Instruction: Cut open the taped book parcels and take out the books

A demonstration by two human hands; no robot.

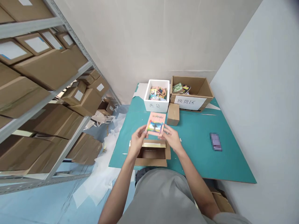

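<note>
A pink booklet (156, 122) with a rainbow-edged tree picture is held up between both my hands. My left hand (138, 137) pinches its lower left edge, and my right hand (171, 137) grips the lower right corner. Below the booklet, an opened cardboard box (151, 162) sits at the table's near edge, with its flaps up and its inside dark. Beyond the booklet stands a white foam box (156, 106) holding several small colourful booklets or packs. Beside that, a small closed cardboard box (173, 114) rests on the table.
A large open carton (207, 93) with a handwritten label holds a few books at the back of the green table (196, 133). A pixelated purple phone-like object (215, 142) lies at right. Shelves (56, 93) of cartons line the left; white sheets (102, 168) cover the floor.
</note>
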